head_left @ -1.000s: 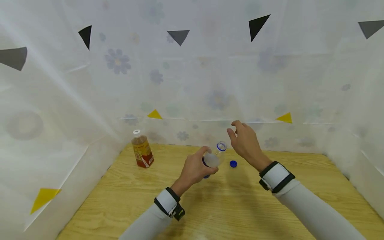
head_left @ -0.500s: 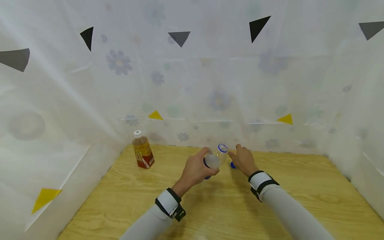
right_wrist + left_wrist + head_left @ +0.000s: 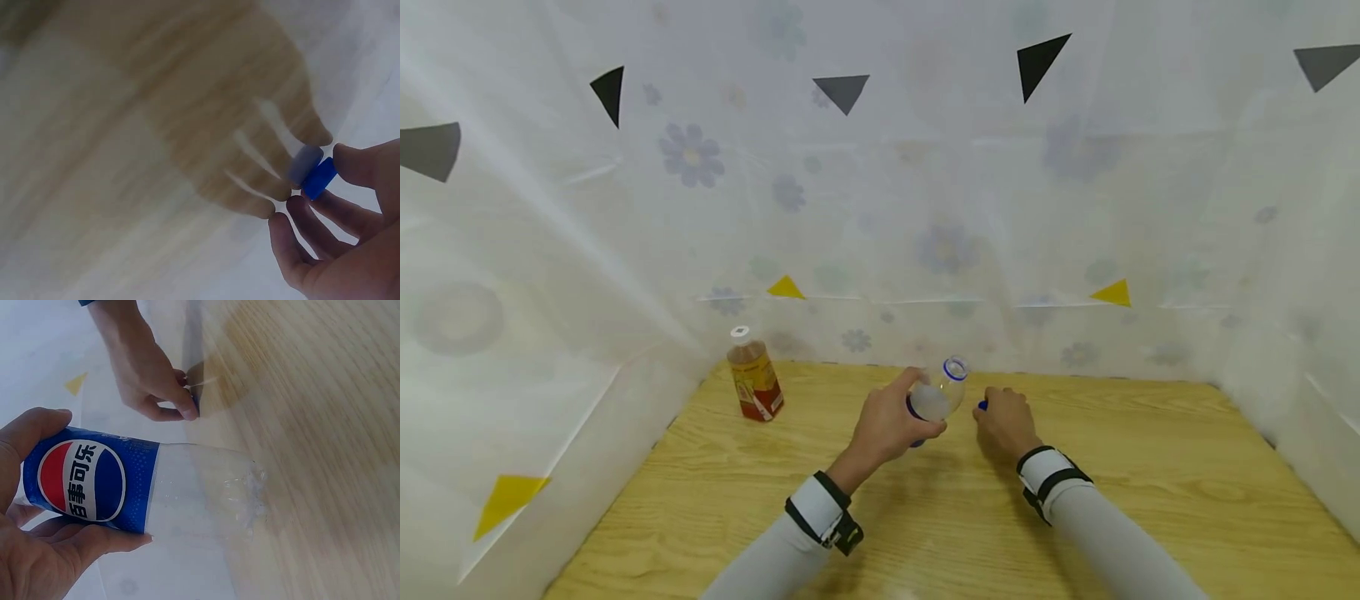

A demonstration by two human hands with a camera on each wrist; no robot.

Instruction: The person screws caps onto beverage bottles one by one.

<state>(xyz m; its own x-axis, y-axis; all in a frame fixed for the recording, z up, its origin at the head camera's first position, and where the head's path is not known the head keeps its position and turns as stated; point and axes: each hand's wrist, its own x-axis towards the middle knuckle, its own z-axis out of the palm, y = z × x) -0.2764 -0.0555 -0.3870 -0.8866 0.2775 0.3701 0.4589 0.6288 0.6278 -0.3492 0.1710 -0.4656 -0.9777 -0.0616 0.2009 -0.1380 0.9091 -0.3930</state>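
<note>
My left hand grips a clear plastic cola bottle around its blue label, which carries a red, white and blue round logo. The bottle is uncapped and tilted above the table, its mouth with a blue ring pointing up and away to the right in the head view. To its right, my right hand is down at the table. In the right wrist view, a blue bottle cap sits between its thumb and a finger, close against the tabletop, where its reflection shows.
A bottle of brownish drink with a yellow and red label and a white cap stands upright at the back left of the wooden table. Pale flowered sheeting with coloured triangles closes off the back and sides.
My right hand has come down from above the table, and its thumb and finger now pinch the blue cap. The left hand and cola bottle have stayed nearly still.
</note>
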